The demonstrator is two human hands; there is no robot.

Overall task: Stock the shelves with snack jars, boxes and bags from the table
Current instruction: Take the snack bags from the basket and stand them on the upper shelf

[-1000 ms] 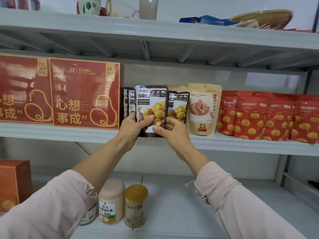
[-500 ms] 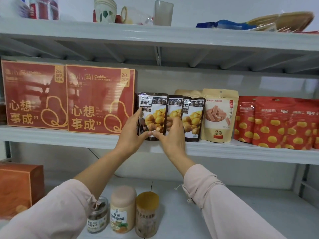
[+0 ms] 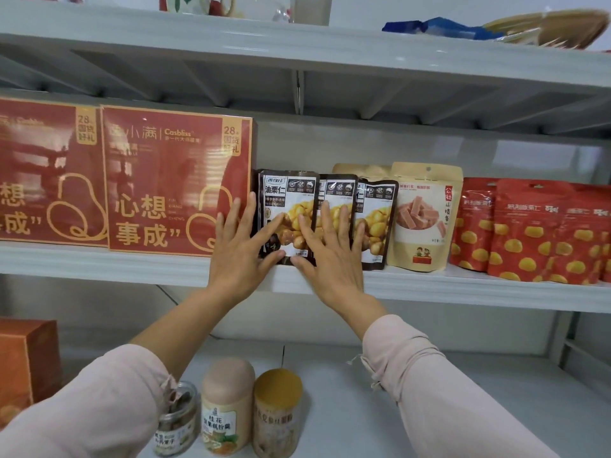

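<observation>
The front chestnut pouch stands upright on the middle shelf, just right of the red gift box. Whether it touches the box cannot be confirmed.

Both hands are open, with fingers straight and spread, and neither grips anything. The left hand lies flat over the pouch's left edge, with its thumb at the bottom corner. The right hand lies over the pouch's right edge and onto the 2nd chestnut pouch. That pouch belongs to an overlapping row of 3 running further right of the box.

Risk 1: the pouch sits close to the shelf's front lip. If the hands lift away before its base settles, it may tip forward. It would then drop to the shelf below the box, where 3 jars stand.

Risk 2: too hard a rearward push could buckle the soft pouch. It could also shove the row sideways into the beige pouch further right of the box.

Change: 0.5 s ago both hands pinched the pouch's lower edge with curled fingers, and now they press flat. 1 s ago the pouch was held clear of the box, with other pouches showing between them. It is now seated beside the box.
</observation>
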